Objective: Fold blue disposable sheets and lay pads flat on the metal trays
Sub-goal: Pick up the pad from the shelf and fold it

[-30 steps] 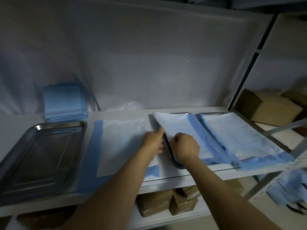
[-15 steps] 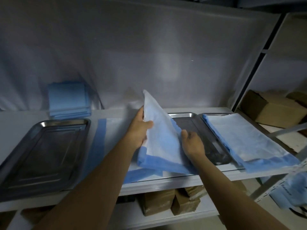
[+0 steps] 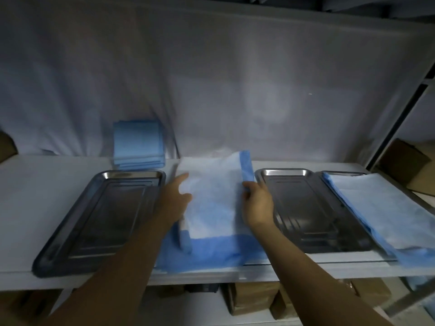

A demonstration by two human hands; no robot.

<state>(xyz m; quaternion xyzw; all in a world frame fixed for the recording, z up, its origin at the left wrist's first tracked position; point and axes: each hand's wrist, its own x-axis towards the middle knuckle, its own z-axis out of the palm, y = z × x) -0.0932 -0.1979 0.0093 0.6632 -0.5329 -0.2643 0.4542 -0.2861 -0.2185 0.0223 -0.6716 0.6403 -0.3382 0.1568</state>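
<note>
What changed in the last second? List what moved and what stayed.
The pad was lifted off the middle tray and flipped leftward; it now lies on the shelf between the two bare trays. The right hand pinches its blue edge; the left hand lies flat on it. The left tray, the far-right pad and the folded blue stack stayed put.
</note>
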